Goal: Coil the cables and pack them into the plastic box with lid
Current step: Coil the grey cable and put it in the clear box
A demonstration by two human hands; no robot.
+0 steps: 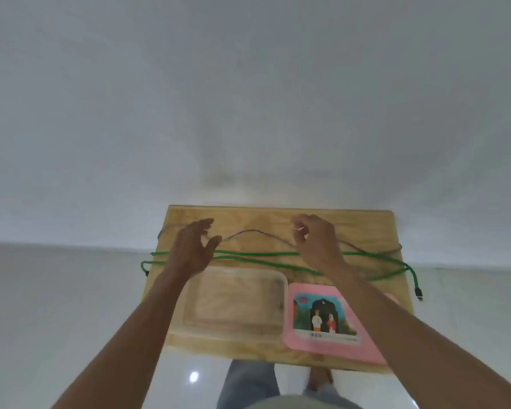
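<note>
A grey cable (250, 232) stretches in a raised arc across the far part of a small wooden table (366, 228). My right hand (316, 243) pinches its end, a white plug showing at my fingertips. My left hand (194, 249) hovers with fingers spread, thumb and fingers either side of the same cable, apparently just touching it. A green cable (257, 254) lies in long loops across the table, its black plug (419, 293) hanging off the right edge. A clear plastic box (236, 302) sits open near me, and its pink lid (316, 343) with a picture lies beside it on the right.
The table stands against a white wall on a glossy white tiled floor. My legs and one foot (320, 379) show under the table's near edge. Green cable loops overhang the left edge (144, 265) of the table.
</note>
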